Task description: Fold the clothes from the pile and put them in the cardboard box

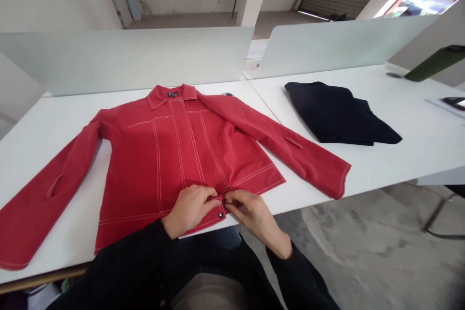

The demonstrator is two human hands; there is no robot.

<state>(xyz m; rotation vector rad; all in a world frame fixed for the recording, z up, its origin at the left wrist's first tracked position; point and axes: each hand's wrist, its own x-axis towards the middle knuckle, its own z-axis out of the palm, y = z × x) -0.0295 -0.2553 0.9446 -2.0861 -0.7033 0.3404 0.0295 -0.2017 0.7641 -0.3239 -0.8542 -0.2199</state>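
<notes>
A red jacket [140,155] with white stitching lies front up on the white table, its collar at the far side and both sleeves spread out. At the bottom of its front placket, my left hand [192,207] pinches the hem fabric between thumb and fingers. My right hand [252,210] grips the same hem just to the right, fingertips close to the left hand's. Between and below the hands shows a dark round snap button [220,215]. The cloth bunches slightly where I hold it. What exactly lies under my fingertips is hidden.
A folded dark garment [341,114] lies on the white table [250,106] to the right. Frosted divider panels [152,58] run along the back edge. A green object [436,62] and a phone-like device [454,102] are at the far right.
</notes>
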